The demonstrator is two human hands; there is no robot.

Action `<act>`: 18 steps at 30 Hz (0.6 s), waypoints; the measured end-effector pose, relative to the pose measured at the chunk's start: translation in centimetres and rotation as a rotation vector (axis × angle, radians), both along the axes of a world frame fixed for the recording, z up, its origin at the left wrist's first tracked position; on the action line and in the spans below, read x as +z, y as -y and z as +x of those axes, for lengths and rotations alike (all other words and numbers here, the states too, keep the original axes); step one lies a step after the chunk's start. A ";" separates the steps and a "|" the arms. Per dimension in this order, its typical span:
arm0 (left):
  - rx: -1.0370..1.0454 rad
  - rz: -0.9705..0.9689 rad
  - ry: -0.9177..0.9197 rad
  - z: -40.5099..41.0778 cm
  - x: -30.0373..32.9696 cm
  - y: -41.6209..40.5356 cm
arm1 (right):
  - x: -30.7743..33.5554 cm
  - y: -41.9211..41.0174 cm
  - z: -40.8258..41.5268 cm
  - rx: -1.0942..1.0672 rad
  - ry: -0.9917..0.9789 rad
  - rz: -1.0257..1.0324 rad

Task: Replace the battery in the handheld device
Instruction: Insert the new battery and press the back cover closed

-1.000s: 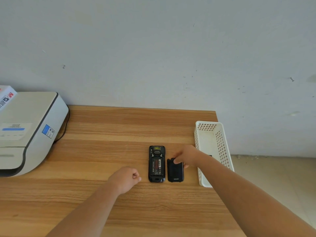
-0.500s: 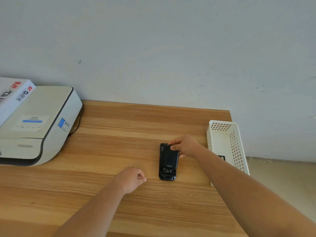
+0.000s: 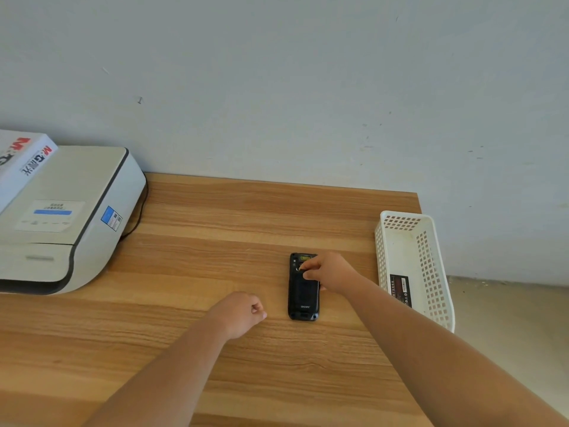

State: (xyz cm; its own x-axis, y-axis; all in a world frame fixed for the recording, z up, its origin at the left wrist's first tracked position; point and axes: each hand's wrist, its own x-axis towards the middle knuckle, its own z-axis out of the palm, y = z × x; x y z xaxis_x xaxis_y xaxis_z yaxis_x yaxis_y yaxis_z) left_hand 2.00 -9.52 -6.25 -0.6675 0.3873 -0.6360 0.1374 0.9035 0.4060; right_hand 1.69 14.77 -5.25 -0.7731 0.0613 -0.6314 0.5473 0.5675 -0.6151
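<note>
The black handheld device [image 3: 303, 298] lies face down on the wooden table [image 3: 215, 241], its black back cover on it. My right hand [image 3: 331, 272] is at the device's upper part, fingertips pinching the top edge of the cover near the latch. My left hand [image 3: 238, 314] rests on the table to the left of the device, fingers curled into a loose fist that holds nothing. A black battery with a label [image 3: 400, 289] lies inside the white basket [image 3: 431, 266] on the right.
A white and grey printer [image 3: 61, 220] with a black cable stands at the left of the table, with a white box [image 3: 21, 161] with red letters on top. The basket sits at the table's right edge; floor lies beyond it.
My right hand lifted the back cover from beside the device and laid it over the battery compartment, and now it works at the cover's top. The left hand stayed put.
</note>
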 end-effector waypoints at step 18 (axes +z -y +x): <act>-0.175 -0.049 -0.298 -0.6 0.0 -4.4 | -2.1 0.5 1.7 0.154 -0.193 0.286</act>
State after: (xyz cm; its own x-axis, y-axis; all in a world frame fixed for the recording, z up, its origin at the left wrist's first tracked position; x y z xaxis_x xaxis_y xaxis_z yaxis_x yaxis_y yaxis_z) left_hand 1.35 -5.10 -6.28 -0.7528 0.4863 -0.4436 0.3983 0.8731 0.2812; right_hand 3.38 14.23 -7.39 -0.8902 0.0873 -0.4471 0.3311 0.7981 -0.5035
